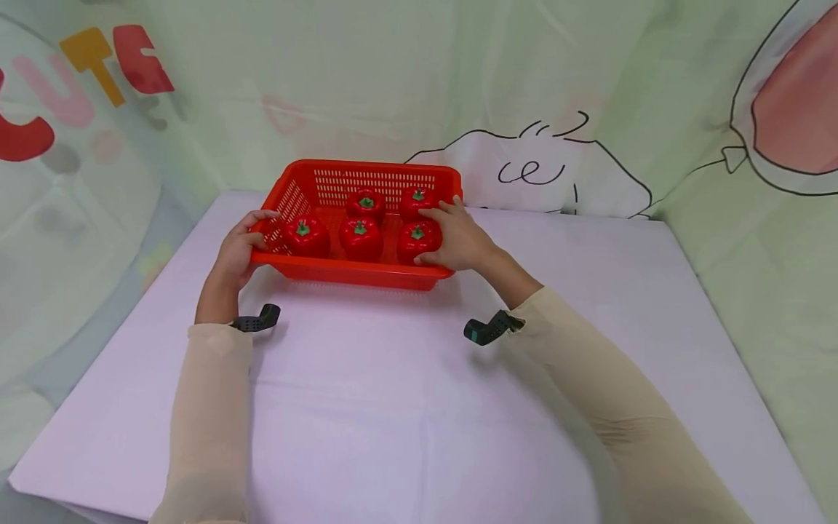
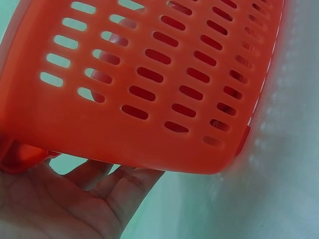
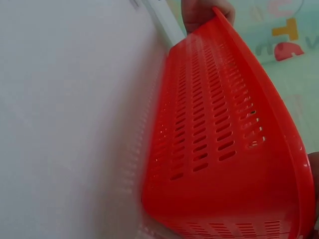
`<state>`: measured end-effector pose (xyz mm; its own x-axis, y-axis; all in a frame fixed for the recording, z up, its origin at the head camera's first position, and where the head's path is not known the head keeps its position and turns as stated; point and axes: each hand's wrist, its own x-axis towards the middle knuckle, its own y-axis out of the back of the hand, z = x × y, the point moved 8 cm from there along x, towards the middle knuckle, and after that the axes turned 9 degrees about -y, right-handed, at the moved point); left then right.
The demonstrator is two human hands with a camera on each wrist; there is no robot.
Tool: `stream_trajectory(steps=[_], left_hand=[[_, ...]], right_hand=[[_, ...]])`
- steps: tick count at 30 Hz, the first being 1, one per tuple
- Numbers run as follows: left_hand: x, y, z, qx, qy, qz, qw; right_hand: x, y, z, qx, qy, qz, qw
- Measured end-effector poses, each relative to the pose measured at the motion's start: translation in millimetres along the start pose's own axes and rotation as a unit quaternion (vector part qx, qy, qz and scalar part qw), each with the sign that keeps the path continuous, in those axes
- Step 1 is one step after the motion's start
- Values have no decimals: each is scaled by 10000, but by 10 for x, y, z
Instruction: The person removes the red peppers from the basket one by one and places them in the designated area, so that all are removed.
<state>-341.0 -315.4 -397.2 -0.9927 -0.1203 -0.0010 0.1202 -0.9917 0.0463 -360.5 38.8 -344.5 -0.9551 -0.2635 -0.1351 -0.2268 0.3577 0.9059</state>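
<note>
A red plastic basket point(image 1: 360, 273) with slotted walls stands toward the back of the white table, and several shiny red bell peppers point(image 1: 361, 239) with green stems sit inside it. My left hand point(image 1: 237, 247) grips the basket's left rim; the left wrist view shows its fingers point(image 2: 127, 191) at the rim beside the slotted wall point(image 2: 149, 74). On the opposite side, my right hand point(image 1: 461, 236) holds the right rim, its fingers and thumb reaching over the edge close to the nearest pepper. In the right wrist view the basket's long wall point(image 3: 214, 114) hides most of that hand.
A white cloth-covered table point(image 1: 353, 437) extends in front of the basket and to both sides. Behind it hangs a pale green printed backdrop point(image 1: 366, 87) with letters and a balloon drawing. Black wrist cameras point(image 1: 487, 329) stick out from both cuffs.
</note>
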Motion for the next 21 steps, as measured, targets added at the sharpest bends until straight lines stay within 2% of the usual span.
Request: stream_trajectory(steps=[11,21], left_hand=[[-8,-4,17,50,-21,21,10000],[-17,-8,38,14,4,-19,10000]], right_hand=[[121,-44,6,-279,-168,-160,9993],[112,-27,-9,-154,-125,-73,9998]])
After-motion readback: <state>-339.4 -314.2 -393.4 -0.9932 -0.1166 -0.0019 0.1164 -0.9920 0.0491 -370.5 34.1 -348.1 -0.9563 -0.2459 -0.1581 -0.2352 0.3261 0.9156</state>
